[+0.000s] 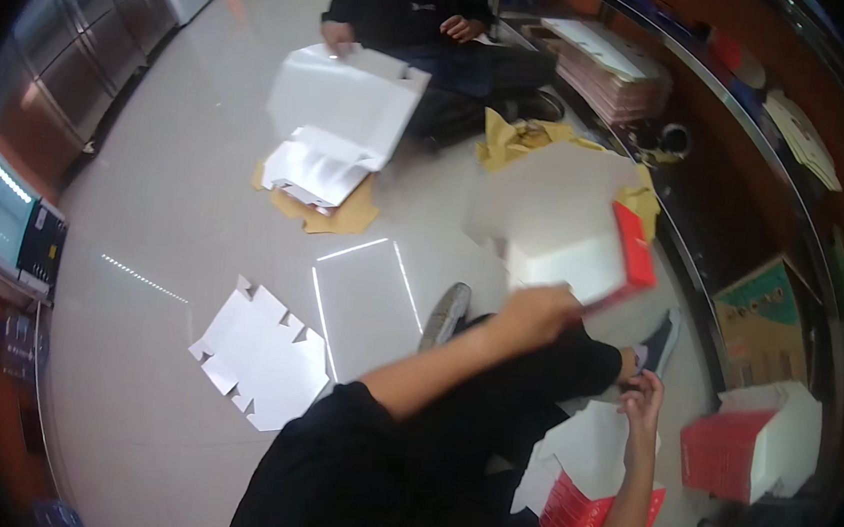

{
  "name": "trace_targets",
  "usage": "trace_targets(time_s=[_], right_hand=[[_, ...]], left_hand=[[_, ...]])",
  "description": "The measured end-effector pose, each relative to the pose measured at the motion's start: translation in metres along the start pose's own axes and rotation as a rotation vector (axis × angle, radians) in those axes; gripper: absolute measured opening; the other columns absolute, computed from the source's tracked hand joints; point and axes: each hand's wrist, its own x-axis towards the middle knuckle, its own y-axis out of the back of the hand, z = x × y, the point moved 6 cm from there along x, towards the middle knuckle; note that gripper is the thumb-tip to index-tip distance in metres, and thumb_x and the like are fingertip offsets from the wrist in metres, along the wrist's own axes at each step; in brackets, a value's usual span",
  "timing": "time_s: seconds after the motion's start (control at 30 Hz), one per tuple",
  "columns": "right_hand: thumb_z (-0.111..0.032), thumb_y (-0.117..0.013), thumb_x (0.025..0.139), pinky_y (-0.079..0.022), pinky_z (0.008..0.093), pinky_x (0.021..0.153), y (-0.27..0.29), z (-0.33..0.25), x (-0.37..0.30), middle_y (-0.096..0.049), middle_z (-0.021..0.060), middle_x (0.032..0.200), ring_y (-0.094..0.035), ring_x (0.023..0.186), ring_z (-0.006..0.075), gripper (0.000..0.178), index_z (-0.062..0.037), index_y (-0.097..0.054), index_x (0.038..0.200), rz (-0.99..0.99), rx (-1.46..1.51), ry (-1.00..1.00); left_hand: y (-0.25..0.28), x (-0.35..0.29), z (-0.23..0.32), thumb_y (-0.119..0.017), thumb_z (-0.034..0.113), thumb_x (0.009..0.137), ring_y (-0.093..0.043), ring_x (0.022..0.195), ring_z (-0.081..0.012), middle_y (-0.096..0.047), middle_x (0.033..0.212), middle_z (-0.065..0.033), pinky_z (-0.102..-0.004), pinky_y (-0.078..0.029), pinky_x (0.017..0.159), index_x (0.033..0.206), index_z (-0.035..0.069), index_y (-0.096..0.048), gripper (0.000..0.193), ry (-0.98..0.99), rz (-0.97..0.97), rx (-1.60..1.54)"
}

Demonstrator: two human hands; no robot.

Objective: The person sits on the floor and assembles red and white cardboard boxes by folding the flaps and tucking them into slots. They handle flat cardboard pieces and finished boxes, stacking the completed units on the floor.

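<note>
My left hand [541, 314] is closed on the near edge of a partly folded cardboard box [573, 264], white inside with red sides. The box is held above the floor beyond my bent leg, its raised white lid blurred by motion. My right hand [642, 399] is raised beside my foot, fingers bent and apart, with nothing visible in it. By my right forearm rests another red and white cardboard box [576, 513], partly hidden by the arm. A flat white box blank [268, 358] lies on the floor to my left.
A person [409, 11] sits across from me, holding a white cardboard sheet [336, 100] over more white blanks. Crumpled brown paper [523, 137] lies beyond my box. Metal shelving [689, 247] runs along the right, with stacked cardboard [609, 74] and a red-white box [727, 451] near it.
</note>
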Motion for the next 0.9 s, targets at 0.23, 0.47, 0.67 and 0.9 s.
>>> trace_targets(time_s=[0.23,0.47,0.67,0.9], right_hand=[[-0.021,-0.077,0.059,-0.034,0.0372,0.094,0.0,0.045,-0.011,-0.035,0.0092,0.126,-0.037,0.115,0.0223,0.098,-0.0043,-0.014,0.132,-0.089,-0.06,0.144],[-0.036,-0.078,0.056,-0.039,0.0345,0.091,-0.015,0.024,-0.014,-0.045,0.0075,0.117,-0.045,0.109,0.0201,0.09,-0.0037,-0.031,0.125,-0.157,0.106,0.022],[-0.042,-0.07,0.063,-0.038,0.0329,0.091,-0.006,0.017,-0.008,-0.043,0.0067,0.118,-0.045,0.109,0.0172,0.087,-0.0047,-0.026,0.128,0.038,0.289,0.072],[-0.042,-0.063,0.072,-0.039,0.0345,0.093,-0.005,0.015,-0.008,-0.043,0.0064,0.12,-0.044,0.112,0.0182,0.077,-0.0084,-0.026,0.13,0.069,0.528,0.036]], left_hand=[[0.001,-0.03,0.107,-0.058,0.009,0.077,-0.054,0.078,-0.0296,-0.051,0.082,-0.0105,-0.0353,-0.044,0.064,0.086,0.004,-0.056,0.011,-0.086,-0.226,-0.491],[0.004,-0.029,0.104,-0.058,0.015,0.08,-0.056,0.078,-0.0264,-0.053,0.084,-0.0139,-0.0339,-0.043,0.069,0.097,0.0,-0.051,0.024,-0.091,-0.532,-0.686],[0.029,-0.021,0.081,-0.058,0.019,0.082,-0.058,0.08,-0.019,-0.06,0.088,-0.0129,-0.0301,-0.045,0.071,0.101,-0.001,-0.053,0.028,0.257,-0.291,-0.739],[0.059,-0.041,0.061,-0.061,0.015,0.082,-0.053,0.064,-0.0059,-0.059,0.081,-0.0032,-0.0195,-0.043,0.057,0.097,0.001,-0.053,0.022,0.42,0.217,-1.085]])
